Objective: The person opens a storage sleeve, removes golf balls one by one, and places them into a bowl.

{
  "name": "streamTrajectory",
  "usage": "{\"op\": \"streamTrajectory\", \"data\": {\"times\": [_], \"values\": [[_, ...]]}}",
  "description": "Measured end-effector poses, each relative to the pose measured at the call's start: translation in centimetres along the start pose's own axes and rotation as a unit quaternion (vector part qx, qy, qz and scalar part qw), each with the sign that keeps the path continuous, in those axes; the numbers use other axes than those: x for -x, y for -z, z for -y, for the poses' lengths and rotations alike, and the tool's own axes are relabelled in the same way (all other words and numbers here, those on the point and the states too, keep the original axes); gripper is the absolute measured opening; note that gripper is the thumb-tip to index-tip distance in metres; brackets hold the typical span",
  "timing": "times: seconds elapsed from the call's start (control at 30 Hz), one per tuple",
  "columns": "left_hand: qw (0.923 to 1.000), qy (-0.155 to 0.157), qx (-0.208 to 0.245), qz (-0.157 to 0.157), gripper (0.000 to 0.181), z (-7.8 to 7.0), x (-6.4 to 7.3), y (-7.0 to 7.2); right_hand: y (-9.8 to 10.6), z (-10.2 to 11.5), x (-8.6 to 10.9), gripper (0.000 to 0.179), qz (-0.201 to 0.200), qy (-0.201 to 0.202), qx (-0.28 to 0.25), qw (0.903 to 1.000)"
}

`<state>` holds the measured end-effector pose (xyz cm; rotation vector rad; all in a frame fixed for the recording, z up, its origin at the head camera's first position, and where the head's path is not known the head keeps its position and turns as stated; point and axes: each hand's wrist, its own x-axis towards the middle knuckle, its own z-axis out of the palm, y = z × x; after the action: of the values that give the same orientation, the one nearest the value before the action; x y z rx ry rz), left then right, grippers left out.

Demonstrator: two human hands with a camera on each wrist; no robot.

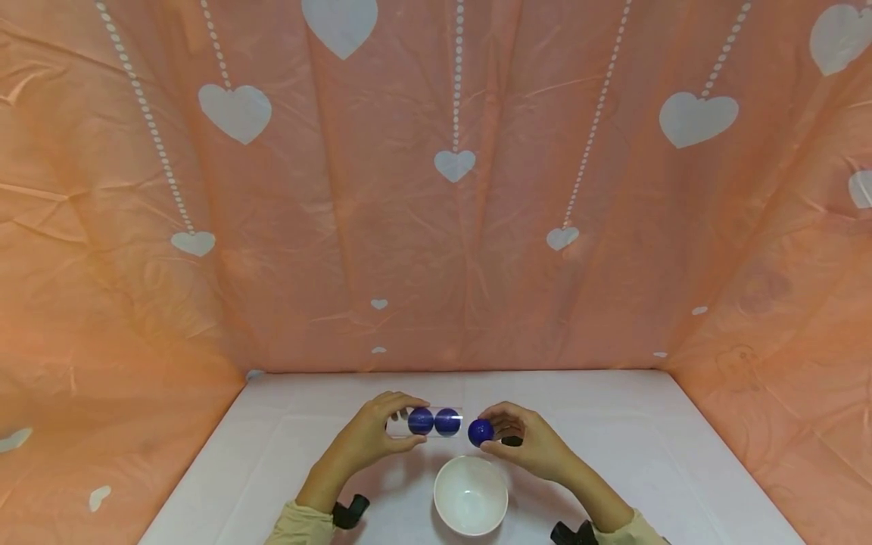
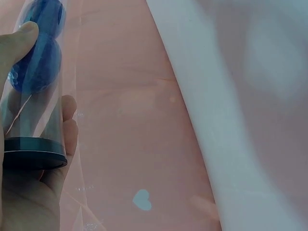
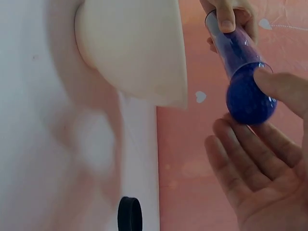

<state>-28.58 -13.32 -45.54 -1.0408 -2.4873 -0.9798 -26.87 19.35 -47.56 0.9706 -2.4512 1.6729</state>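
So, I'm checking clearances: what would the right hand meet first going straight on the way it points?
The right hand would probably meet the clear tube, its held blue ball arriving first, though depth is unclear.

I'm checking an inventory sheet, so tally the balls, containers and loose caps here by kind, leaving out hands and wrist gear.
Clear cylindrical plastic tube: 1
Shiny blue round balls: 3 (two inside the tube, one in the right hand)
White round bowl: 1
Loose black round cap: 1
Total: 6
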Motion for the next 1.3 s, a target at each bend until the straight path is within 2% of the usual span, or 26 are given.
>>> {"op": "streamTrajectory", "data": {"times": [0.27,0.57,0.9,1.13,1.3], "values": [[0.9999,-0.014,-0.002,-0.009,0.051,0.06,-0.05,0.09,0.46,-0.51,0.13,0.035,0.056,0.008,0.033,0.9979],[0.9996,-0.023,-0.002,-0.016,0.051,0.2,-0.07,0.09,0.53,-0.25,0.36,0.032,0.103,0.039,0.053,0.9925],[0.9998,-0.016,0.002,-0.009,0.051,0.22,0.03,0.03,0.49,-0.66,0.59,0.035,0.117,0.053,0.091,0.9875],[0.9999,-0.011,0.0,-0.007,0.05,0.1,0.09,0.15,0.39,-0.54,0.69,0.037,0.122,0.077,0.091,0.9853],[0.9999,-0.013,0.001,-0.007,0.051,0.02,0.04,0.21,0.33,-0.46,0.79,0.037,0.126,0.075,0.093,0.9848]]}}
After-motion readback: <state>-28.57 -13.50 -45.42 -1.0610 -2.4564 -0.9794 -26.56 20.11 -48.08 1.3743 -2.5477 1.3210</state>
